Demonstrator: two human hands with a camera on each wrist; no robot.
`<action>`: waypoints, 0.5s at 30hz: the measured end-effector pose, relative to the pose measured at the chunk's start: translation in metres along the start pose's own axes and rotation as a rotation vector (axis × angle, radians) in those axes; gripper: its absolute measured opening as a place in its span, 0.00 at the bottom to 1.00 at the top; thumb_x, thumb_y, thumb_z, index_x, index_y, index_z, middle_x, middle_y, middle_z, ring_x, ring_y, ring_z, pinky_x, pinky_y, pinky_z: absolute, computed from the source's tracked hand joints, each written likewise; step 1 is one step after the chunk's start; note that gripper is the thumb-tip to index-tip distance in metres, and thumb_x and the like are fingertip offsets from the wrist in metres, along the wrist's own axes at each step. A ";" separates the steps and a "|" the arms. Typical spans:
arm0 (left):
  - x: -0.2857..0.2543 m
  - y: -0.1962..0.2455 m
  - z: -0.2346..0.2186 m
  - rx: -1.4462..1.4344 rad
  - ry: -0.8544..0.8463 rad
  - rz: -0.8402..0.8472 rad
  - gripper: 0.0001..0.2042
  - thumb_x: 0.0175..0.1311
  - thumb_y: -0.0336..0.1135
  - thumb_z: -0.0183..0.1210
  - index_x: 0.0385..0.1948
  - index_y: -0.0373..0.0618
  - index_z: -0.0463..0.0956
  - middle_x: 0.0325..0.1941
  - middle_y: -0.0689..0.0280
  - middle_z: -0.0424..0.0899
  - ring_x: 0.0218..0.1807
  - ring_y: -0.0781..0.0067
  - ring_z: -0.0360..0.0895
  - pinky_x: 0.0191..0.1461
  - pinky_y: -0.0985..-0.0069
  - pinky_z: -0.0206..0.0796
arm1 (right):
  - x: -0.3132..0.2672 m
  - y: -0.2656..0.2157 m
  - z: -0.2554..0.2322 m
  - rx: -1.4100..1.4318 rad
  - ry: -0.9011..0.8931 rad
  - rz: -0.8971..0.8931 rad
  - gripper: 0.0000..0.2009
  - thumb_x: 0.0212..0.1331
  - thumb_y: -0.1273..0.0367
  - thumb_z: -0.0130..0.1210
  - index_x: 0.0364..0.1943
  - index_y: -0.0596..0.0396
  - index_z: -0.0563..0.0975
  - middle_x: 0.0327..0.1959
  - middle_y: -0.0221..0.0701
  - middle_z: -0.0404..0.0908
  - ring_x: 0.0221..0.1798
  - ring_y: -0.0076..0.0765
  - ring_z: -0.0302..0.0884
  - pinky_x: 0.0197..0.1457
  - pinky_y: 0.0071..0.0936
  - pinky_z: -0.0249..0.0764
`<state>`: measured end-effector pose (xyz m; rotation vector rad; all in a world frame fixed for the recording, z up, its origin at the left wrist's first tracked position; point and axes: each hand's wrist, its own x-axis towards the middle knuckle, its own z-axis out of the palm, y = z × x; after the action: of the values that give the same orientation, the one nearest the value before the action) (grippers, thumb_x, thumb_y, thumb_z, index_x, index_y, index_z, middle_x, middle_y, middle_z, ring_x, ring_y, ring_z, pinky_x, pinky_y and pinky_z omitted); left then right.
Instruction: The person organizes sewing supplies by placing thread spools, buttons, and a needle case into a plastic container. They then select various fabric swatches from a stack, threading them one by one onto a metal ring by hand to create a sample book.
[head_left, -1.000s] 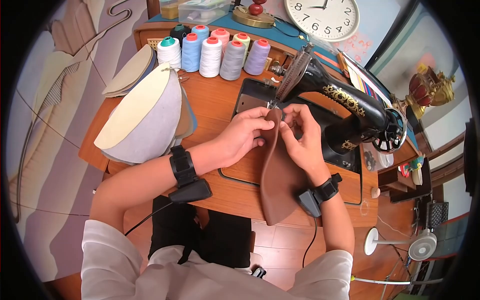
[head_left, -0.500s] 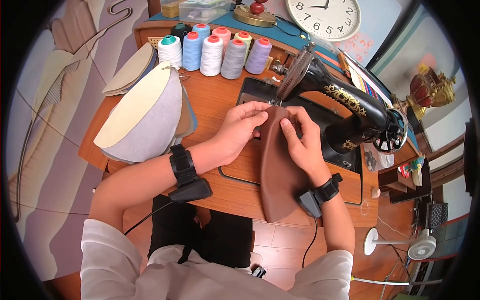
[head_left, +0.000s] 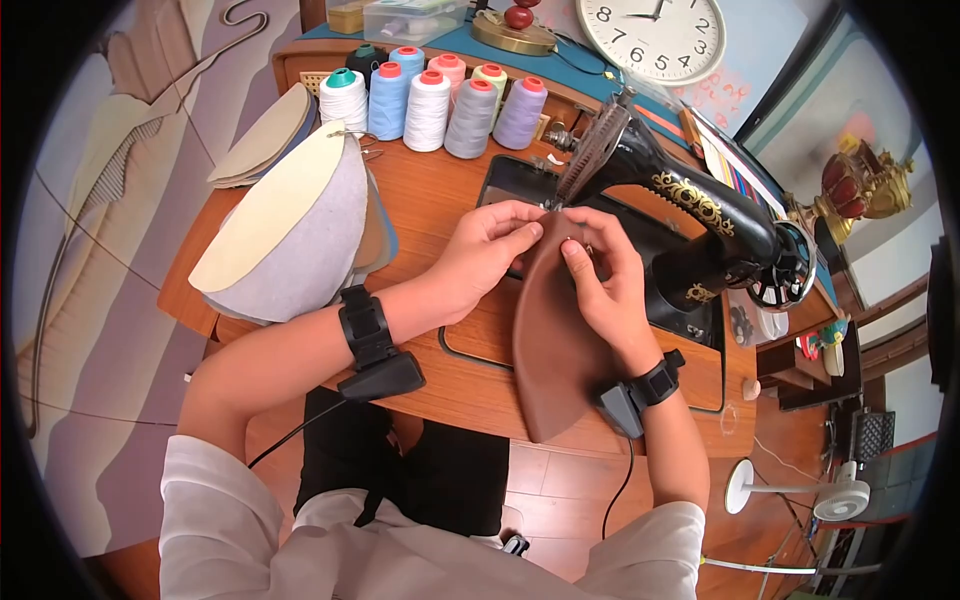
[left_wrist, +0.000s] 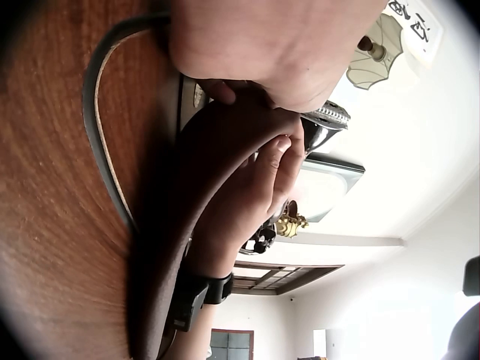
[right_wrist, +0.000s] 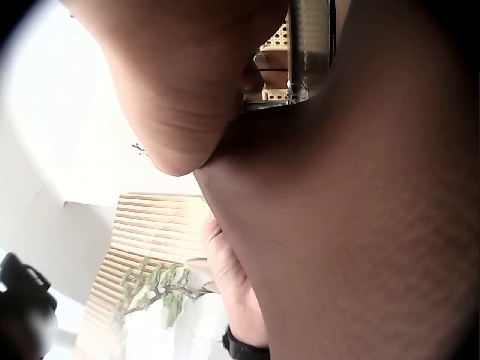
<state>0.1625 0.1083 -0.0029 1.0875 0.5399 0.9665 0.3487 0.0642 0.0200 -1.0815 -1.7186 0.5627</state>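
Observation:
A brown leather-like piece [head_left: 565, 345] hangs from the sewing machine's needle end toward the table's front edge, with a curved left side. My left hand [head_left: 480, 260] pinches its upper left edge, thumb on top. Opposite, my right hand [head_left: 608, 285] grips the upper right part between thumb and fingers. Both sets of fingertips are right by the needle area of the black sewing machine [head_left: 690, 205]; the piece and fingers hide the presser foot. In the left wrist view, the piece's thick rolled edge [left_wrist: 199, 202] bends between the hands. The right wrist view shows its grainy surface [right_wrist: 367, 202].
Several thread cones [head_left: 425, 110] stand at the back of the wooden table [head_left: 440, 185]. To the left lies a ringed stack of rounded fabric swatches [head_left: 290, 230], with more rounded pieces [head_left: 265, 140] behind. The machine's handwheel [head_left: 785, 265] is at the right.
The brown piece has turned from a narrow fold to a broader face, its lower end shifting slightly left. The left fingers have shifted their hold along its top edge; the right hand stays close by.

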 end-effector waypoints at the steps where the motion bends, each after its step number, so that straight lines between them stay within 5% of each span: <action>1: 0.001 0.000 -0.001 0.001 -0.003 -0.010 0.09 0.76 0.32 0.54 0.52 0.43 0.76 0.49 0.69 0.83 0.48 0.83 0.78 0.50 0.79 0.68 | 0.001 0.002 0.001 -0.010 -0.016 -0.020 0.14 0.68 0.75 0.56 0.56 0.55 0.75 0.34 0.29 0.85 0.33 0.17 0.75 0.38 0.17 0.71; 9: 0.001 0.001 -0.002 -0.064 -0.076 -0.090 0.09 0.74 0.32 0.56 0.51 0.45 0.77 0.48 0.70 0.83 0.50 0.81 0.78 0.52 0.78 0.68 | 0.003 0.005 -0.001 -0.093 0.058 -0.108 0.15 0.68 0.74 0.56 0.58 0.53 0.76 0.35 0.30 0.84 0.33 0.18 0.76 0.38 0.18 0.72; 11: 0.001 0.002 -0.002 -0.069 -0.038 -0.114 0.08 0.73 0.33 0.57 0.50 0.46 0.77 0.48 0.70 0.83 0.50 0.82 0.78 0.52 0.79 0.67 | 0.002 -0.004 -0.004 -0.127 -0.011 0.076 0.15 0.68 0.74 0.56 0.58 0.53 0.77 0.33 0.29 0.82 0.33 0.17 0.74 0.38 0.18 0.70; 15: 0.001 0.001 -0.003 -0.044 -0.023 -0.101 0.07 0.73 0.34 0.58 0.48 0.47 0.77 0.48 0.71 0.83 0.50 0.82 0.77 0.52 0.79 0.67 | 0.002 0.007 -0.001 -0.037 -0.014 0.052 0.14 0.69 0.74 0.56 0.57 0.55 0.77 0.32 0.25 0.81 0.32 0.17 0.71 0.37 0.19 0.69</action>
<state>0.1601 0.1109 -0.0030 1.0216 0.5470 0.8728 0.3521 0.0693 0.0162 -1.1539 -1.7234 0.5743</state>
